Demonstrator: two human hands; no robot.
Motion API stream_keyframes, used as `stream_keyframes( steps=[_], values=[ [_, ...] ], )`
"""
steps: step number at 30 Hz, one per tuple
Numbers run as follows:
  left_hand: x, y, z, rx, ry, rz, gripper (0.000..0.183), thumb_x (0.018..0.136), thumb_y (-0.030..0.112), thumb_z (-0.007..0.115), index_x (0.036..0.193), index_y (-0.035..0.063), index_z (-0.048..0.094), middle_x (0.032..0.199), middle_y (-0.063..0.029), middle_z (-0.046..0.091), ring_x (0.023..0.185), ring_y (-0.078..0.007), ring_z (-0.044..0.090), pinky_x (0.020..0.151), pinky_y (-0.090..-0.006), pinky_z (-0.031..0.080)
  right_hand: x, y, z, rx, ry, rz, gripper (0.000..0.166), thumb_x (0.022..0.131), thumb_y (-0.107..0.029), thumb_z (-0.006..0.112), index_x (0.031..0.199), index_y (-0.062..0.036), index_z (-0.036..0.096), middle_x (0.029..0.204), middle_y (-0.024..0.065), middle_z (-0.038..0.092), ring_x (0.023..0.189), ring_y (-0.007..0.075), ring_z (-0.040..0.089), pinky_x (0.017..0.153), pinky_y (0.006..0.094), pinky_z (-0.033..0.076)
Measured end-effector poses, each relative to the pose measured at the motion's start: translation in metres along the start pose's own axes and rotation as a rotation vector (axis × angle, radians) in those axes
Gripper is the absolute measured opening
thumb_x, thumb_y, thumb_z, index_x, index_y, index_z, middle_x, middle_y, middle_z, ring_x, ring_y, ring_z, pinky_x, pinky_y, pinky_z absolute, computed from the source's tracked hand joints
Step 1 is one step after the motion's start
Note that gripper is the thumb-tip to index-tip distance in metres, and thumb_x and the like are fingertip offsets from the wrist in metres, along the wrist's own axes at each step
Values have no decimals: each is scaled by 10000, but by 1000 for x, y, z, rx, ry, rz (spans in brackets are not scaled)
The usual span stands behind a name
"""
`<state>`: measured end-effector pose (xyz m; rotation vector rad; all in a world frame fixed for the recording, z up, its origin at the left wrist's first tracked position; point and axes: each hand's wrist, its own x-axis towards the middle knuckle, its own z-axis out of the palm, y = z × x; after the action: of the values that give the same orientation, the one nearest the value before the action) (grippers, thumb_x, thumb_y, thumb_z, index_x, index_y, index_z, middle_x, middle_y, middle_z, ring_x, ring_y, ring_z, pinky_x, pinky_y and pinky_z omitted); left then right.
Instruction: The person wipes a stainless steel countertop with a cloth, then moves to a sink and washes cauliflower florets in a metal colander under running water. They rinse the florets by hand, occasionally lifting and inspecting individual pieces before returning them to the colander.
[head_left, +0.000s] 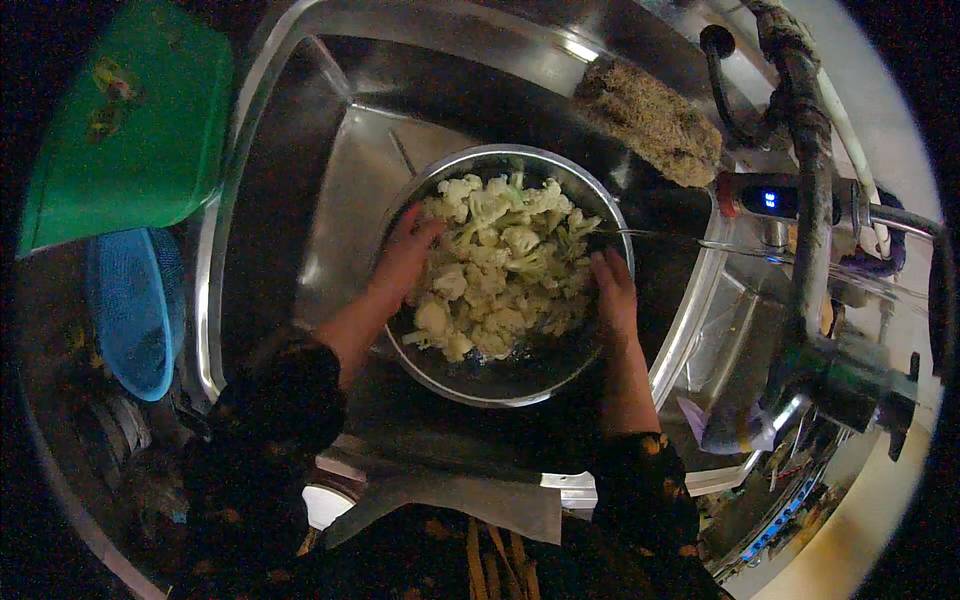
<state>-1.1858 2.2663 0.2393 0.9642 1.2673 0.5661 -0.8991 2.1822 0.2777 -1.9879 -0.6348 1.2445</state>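
Note:
A round metal bowl (504, 403) stands in a stainless steel sink, filled with cut cauliflower florets (487, 277). Some water glints near the bowl's lower side. My left hand (409, 251) reaches over the bowl's left rim, its blurred fingers against the florets. Across from it, my right hand (616, 292) is at the right rim, fingertips inside beside the cauliflower. Neither hand visibly holds a floret. A thin stream of water (667, 235) runs from the right towards the bowl.
The sink's rim (214, 300) surrounds the bowl. A brown fibrous scrubber (649, 120) lies on the back ledge. Right of it are a faucet with a lit display (769, 199) and a second basin (724, 330). At left are a green board (142, 150) with scraps and a blue mesh strainer (135, 315).

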Motion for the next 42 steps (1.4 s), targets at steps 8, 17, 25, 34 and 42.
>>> stream_keyframes(
  steps=[8, 17, 25, 34, 42],
  values=[
    [5, 30, 56, -476, -257, -487, 592, 745, 469, 532, 1200, 105, 424, 1143, -54, 498, 971, -196, 516, 812, -346, 422, 1, -8, 51, 265, -268, 253, 541, 844, -430, 432, 1250, -78, 371, 1198, 80, 453, 1087, 226, 440, 880, 349, 371],
    [-53, 74, 45, 142, -395, -66, 639, 702, 328, 663, 1235, 102, 390, 1211, -166, 415, 1125, -266, 396, 921, -363, 331, -30, -24, 5, 37, -349, -76, 433, 830, -275, 526, 1186, -39, 458, 1181, 82, 485, 1069, 187, 458, 909, 300, 341],
    [50, 14, 34, 3, -131, -3, 613, 778, 398, 562, 1252, 66, 362, 1278, -134, 346, 1158, -260, 356, 935, -372, 324, 55, 6, 43, -221, -135, -179, 589, 811, -397, 532, 1249, -30, 386, 1219, 103, 445, 1120, 192, 405, 930, 305, 301],
    [-11, 50, 49, -4, -330, -211, 653, 691, 391, 659, 1193, 39, 435, 1240, -143, 397, 1107, -229, 415, 882, -345, 364, -3, -40, 40, 70, -316, -10, 466, 781, -275, 587, 1174, -53, 471, 1162, 92, 503, 1059, 193, 474, 890, 311, 369],
    [-63, 40, -13, -167, -116, -309, 636, 746, 457, 545, 1231, 76, 388, 1322, -97, 296, 1159, -263, 365, 903, -406, 340, 1, -25, 4, -99, -110, -63, 347, 804, -246, 563, 1081, -38, 547, 1047, 73, 574, 931, 166, 532, 813, 272, 405]
  ],
)
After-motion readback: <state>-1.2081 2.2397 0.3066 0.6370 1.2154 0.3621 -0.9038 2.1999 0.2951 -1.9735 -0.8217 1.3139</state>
